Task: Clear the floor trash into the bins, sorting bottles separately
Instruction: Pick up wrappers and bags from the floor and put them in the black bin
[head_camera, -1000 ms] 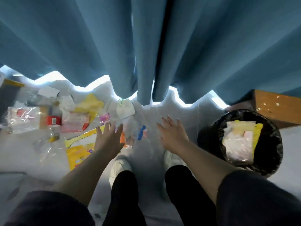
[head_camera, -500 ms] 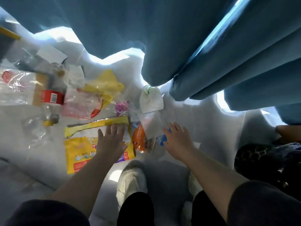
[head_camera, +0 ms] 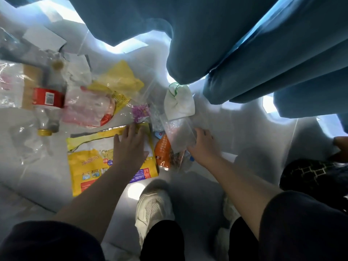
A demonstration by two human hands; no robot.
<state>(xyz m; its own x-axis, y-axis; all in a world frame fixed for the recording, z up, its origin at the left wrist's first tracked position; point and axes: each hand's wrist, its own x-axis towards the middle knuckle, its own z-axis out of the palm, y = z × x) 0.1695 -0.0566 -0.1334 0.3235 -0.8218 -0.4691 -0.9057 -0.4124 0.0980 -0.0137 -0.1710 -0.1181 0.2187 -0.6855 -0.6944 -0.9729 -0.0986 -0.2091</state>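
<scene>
Pale floor (head_camera: 37, 176) under blue curtain (head_camera: 244, 53), left hand (head_camera: 130, 147) flat, fingers spread, on yellow packet (head_camera: 90, 166), right hand (head_camera: 203, 146) at clear bag (head_camera: 178, 132), grip unclear

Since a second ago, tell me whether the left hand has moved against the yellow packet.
Yes. The left hand has shifted leftward, from the right edge of the yellow packet to over its upper right corner.

We could not read the small print on the yellow packet (head_camera: 90, 166), and the left hand (head_camera: 130, 147) covered its far right corner. Where the right hand (head_camera: 203, 146) met the clear bag (head_camera: 178, 132), we could not tell whether its fingers gripped. The bottle (head_camera: 49, 102) was blurred. The black bin (head_camera: 305, 176) ran off the right edge.
</scene>
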